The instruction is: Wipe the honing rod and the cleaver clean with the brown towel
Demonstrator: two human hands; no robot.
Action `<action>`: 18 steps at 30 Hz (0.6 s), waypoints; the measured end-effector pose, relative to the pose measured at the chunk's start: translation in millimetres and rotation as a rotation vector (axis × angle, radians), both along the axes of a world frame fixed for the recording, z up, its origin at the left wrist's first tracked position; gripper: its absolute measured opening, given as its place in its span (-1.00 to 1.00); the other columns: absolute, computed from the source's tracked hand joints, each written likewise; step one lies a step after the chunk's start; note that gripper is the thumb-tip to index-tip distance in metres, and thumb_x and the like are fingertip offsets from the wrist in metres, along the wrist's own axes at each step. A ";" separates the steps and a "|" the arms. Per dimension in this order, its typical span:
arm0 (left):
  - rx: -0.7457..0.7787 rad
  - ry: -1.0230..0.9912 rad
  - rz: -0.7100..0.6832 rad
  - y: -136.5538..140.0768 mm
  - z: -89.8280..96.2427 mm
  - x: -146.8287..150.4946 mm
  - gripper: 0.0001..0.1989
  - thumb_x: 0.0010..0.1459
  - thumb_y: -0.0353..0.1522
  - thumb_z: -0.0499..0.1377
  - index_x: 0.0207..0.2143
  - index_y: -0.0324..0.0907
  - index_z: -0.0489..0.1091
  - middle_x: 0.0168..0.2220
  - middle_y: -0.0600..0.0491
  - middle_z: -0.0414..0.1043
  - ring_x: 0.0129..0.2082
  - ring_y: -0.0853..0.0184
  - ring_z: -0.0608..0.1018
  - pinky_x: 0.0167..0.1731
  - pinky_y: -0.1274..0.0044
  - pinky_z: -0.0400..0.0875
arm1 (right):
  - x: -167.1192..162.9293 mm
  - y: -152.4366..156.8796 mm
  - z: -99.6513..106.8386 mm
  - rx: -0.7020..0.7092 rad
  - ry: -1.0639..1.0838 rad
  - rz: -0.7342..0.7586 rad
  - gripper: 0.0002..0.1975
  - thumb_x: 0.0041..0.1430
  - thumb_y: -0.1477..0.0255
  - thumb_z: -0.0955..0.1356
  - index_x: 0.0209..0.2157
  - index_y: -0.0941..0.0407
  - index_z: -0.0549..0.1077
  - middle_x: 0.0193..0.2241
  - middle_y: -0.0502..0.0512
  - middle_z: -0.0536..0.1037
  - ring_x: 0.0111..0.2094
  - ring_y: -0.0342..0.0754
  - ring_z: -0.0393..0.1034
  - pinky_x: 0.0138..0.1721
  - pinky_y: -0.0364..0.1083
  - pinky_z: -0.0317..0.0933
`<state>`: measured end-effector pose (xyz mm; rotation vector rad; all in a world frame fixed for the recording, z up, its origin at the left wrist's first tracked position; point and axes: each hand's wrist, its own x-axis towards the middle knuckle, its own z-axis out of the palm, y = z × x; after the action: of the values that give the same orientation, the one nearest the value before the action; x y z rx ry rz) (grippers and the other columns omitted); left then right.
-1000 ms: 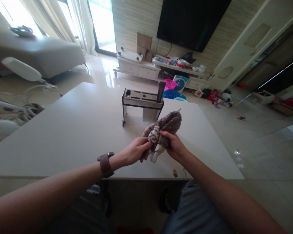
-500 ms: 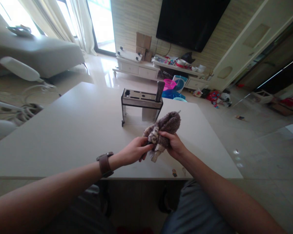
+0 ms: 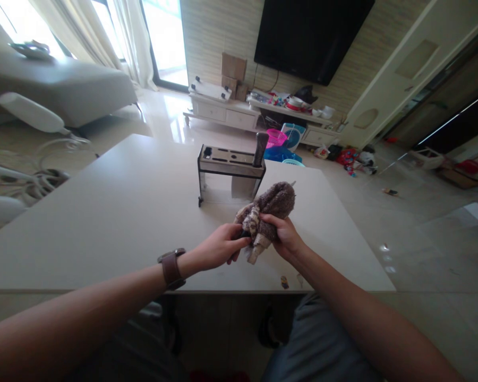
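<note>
Above the near part of the table, a brown and cream cloth (image 3: 278, 200) is bunched around what looks like a knife. Only a thin pale tip (image 3: 293, 183) past the cloth's upper end and a bit of dark handle (image 3: 245, 233) show; the rest is covered. My left hand (image 3: 227, 244) is closed around that handle, at the cloth's lower left. Fingers wrapped, my right hand (image 3: 283, 233) grips the cloth from the right, thumb on top. Just beyond stands a knife holder (image 3: 231, 165) with slots, a dark-handled cleaver (image 3: 260, 150) upright in its right end.
Two small scraps, one of them brown (image 3: 284, 282), lie at the front edge of the white table (image 3: 103, 223). White chairs (image 3: 32, 112) stand to the left. Behind the table are a low cabinet (image 3: 223, 114), a pink basket (image 3: 276, 137) and a wall television (image 3: 313, 37).
The cloth has shifted very slightly under my right hand. Both hands keep nearly the same place and grip; the knife holder has not moved.
</note>
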<state>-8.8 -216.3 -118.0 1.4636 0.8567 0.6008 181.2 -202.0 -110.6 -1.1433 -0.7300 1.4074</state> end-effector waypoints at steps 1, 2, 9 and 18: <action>0.005 0.000 -0.002 -0.1 -0.2 -0.1 -0.72 0.22 -0.15 0.20 -0.33 -0.20 0.37 -0.67 0.17 0.35 -0.72 0.43 0.36 -0.71 0.62 0.27 | 0.1 -0.3 0.6 0.007 -0.004 -0.002 -0.65 -0.27 0.44 0.60 -0.32 0.13 0.64 -0.31 0.06 0.73 -0.25 0.04 0.60 -0.08 0.00 0.48; 0.009 -0.002 -0.005 -0.2 -0.5 -0.2 -0.72 0.22 -0.15 0.20 -0.33 -0.20 0.36 -0.67 0.17 0.35 -0.71 0.43 0.37 -0.70 0.62 0.27 | 0.2 -0.4 1.3 0.013 -0.008 -0.003 -0.65 -0.28 0.44 0.60 -0.33 0.13 0.64 -0.32 0.05 0.73 -0.26 0.04 0.60 -0.09 0.00 0.48; 0.005 -0.032 -0.009 0.0 0.5 -1.2 -0.64 0.29 -0.06 0.18 -0.29 -0.19 0.36 -0.66 0.20 0.33 -0.72 0.45 0.34 -0.69 0.61 0.26 | 7.4 5.4 7.0 0.060 -0.012 -0.045 -0.65 -0.26 0.47 0.59 -0.31 0.12 0.64 -0.30 0.06 0.74 -0.27 0.06 0.61 -0.10 0.02 0.50; 0.031 0.027 -0.034 -1.1 1.8 -2.6 -0.65 0.33 -0.06 0.15 -0.34 -0.15 0.30 -0.64 0.21 0.31 -0.69 0.45 0.33 -0.66 0.62 0.23 | 37.3 27.1 13.1 0.108 0.021 -0.152 -0.71 -0.22 0.50 0.57 -0.33 0.11 0.61 -0.33 0.02 0.73 -0.30 0.00 0.60 -0.13 -0.03 0.54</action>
<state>-11.5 -217.4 -116.2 1.5141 0.8449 0.5724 218.5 -174.9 -97.5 -1.0752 -0.6821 1.2363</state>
